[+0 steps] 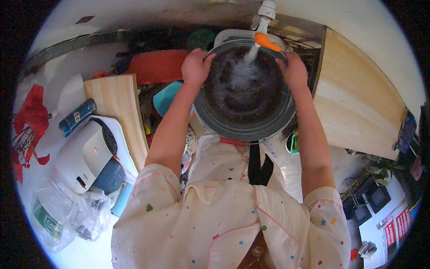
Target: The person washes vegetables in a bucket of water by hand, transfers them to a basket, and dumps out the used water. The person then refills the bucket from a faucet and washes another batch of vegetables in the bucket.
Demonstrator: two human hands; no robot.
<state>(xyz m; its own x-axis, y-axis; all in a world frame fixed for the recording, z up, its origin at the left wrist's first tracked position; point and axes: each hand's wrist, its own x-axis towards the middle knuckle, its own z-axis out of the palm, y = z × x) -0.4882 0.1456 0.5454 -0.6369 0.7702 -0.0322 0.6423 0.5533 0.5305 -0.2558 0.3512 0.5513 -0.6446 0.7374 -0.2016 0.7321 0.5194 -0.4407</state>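
Note:
A large round dark basin (244,131) is held out in front of my body beneath a tap. My left hand (196,67) is closed on its rim at the upper left, and my right hand (294,71) grips the opposite side at the upper right. Water pours from the white tap (267,10), which has an orange lever (268,42). The stream (251,55) falls inside the basin, where the dark surface looks rippled. Behind the basin shows part of a pale sink rim (230,33).
Wooden panels flank me, one at the left (114,107) and one at the right (354,96). A red tub (159,66) and a turquoise container (166,97) sit beyond my left forearm. Further left are a white appliance (85,154) and plastic bags (71,217).

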